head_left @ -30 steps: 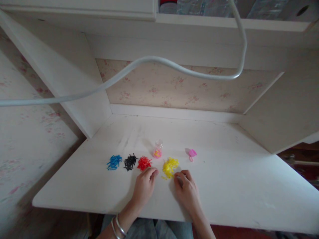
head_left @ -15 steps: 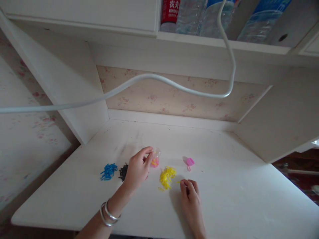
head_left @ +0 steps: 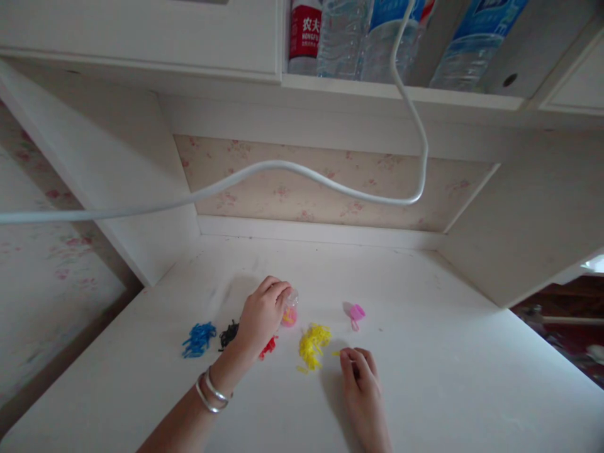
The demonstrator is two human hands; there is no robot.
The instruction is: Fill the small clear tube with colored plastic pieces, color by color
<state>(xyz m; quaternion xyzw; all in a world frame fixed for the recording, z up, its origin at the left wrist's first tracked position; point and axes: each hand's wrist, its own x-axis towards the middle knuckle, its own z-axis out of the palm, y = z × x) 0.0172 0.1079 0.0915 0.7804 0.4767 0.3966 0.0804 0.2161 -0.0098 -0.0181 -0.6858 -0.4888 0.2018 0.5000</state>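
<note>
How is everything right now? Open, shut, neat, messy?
Jar, upright, uncapped, pink and yellow inside
Cap, off, on the desk
Blue pile, loose
Black pile, loose, partly hidden
Red pile, loose, partly hidden
Yellow pile, loose
Left hand, fingers at jar's mouth
Right hand, pinching a yellow bit
Cable, bent
Bottles, can't tell if capped

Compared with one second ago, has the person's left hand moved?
Yes, forward: judged against the red pile, the left hand has gone from the pile's near edge to the small clear jar beyond.
</note>
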